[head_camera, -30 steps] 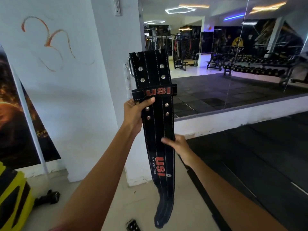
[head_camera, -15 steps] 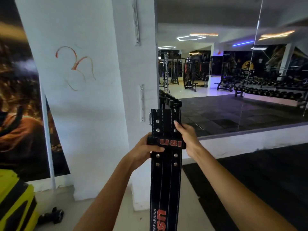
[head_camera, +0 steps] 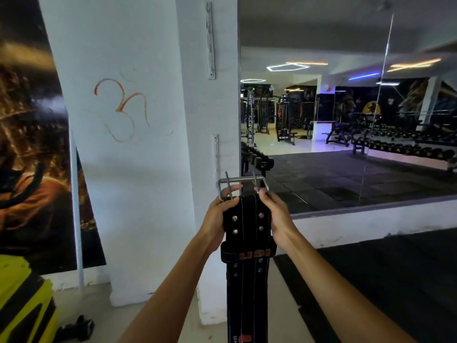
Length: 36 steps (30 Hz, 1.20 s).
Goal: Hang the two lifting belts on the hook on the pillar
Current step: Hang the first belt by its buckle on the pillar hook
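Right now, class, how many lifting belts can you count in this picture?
1. The black belt hangs in front of the pillar, its buckle end held by the left hand and right hand. A second belt is not in view.

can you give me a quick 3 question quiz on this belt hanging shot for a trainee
1. True or false: the belt is held by one hand only.
2. Which part of the belt is uppermost? A) the metal buckle B) the tapered tail C) the printed logo
3. Fill in: behind the belt stands a white ____ with a metal strip fixed to its side.

Key
1. False: the left hand and the right hand grip the two edges of the belt's top end.
2. A: the buckle frame and its two prongs stick up above the fingers.
3. pillar
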Each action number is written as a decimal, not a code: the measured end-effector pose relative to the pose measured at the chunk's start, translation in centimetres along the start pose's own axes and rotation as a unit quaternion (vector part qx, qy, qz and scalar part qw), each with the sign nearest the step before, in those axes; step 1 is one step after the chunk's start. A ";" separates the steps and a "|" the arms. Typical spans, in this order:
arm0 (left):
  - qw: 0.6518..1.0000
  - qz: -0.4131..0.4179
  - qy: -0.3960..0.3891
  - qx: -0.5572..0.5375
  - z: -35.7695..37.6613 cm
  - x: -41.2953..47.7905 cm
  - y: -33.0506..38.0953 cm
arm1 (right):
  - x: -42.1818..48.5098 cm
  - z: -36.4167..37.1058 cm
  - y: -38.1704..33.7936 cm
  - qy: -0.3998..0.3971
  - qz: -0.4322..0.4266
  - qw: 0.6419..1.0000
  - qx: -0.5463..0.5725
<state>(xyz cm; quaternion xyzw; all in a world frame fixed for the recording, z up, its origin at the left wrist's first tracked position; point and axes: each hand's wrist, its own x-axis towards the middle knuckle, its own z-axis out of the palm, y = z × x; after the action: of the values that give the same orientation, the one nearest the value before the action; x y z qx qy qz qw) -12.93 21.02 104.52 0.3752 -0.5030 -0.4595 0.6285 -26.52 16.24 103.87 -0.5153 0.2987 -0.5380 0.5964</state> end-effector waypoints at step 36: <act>0.942 0.131 0.265 0.160 2.3 3.6 -0.6 | 2.6 2.1 -2.4 0.100 0.040 0.994 0.001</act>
<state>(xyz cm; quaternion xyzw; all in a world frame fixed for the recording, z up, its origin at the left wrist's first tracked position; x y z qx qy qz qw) -15.02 17.40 105.51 0.5098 -0.4297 -0.1703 0.7256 -24.75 14.67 107.20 -0.4458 0.3763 -0.5632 0.5852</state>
